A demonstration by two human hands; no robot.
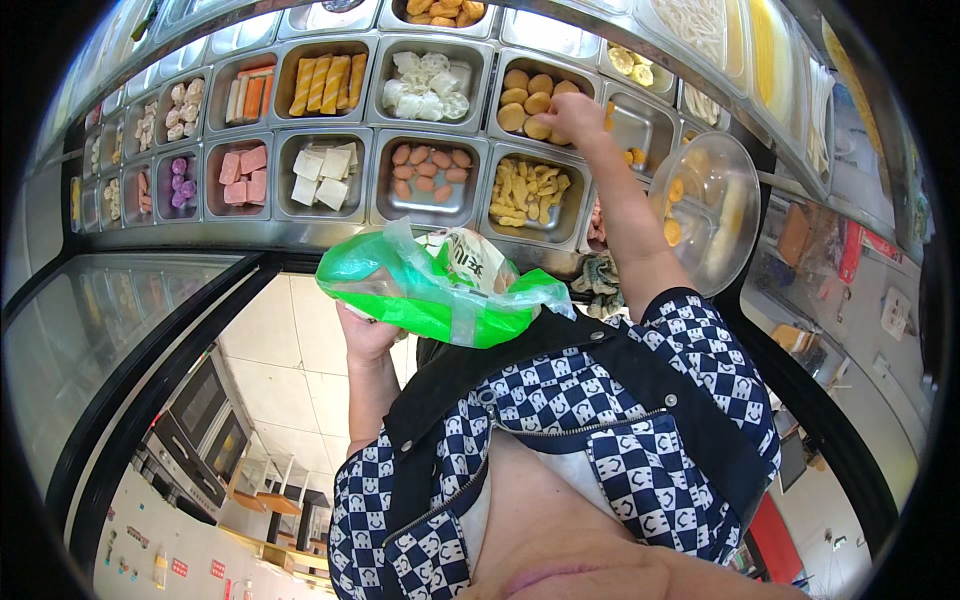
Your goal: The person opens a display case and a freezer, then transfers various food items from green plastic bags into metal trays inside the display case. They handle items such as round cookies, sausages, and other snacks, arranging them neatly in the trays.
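Note:
My left hand (369, 330) grips a green and clear plastic bag (480, 315) from its lower left side; the bag bears printed writing, and its contents are hard to tell. My right hand (576, 118) reaches into a metal pan of round tan balls (513, 118), with its fingers among the balls at the pan's right side. Whether the fingers hold a ball cannot be seen. Nearer to me, below that pan, sits a pan of yellowish curled pieces (525, 191). To its left is a pan of small pink-brown sausages (427, 172).
Rows of metal pans hold white squares (322, 176), pink blocks (244, 176), twisted yellow sticks (328, 84) and white frilly pieces (426, 86). A clear plastic bowl (739, 217) stands beside my right arm. Overhead, a shelf edge (720, 97) crosses the counter, with clear containers on it.

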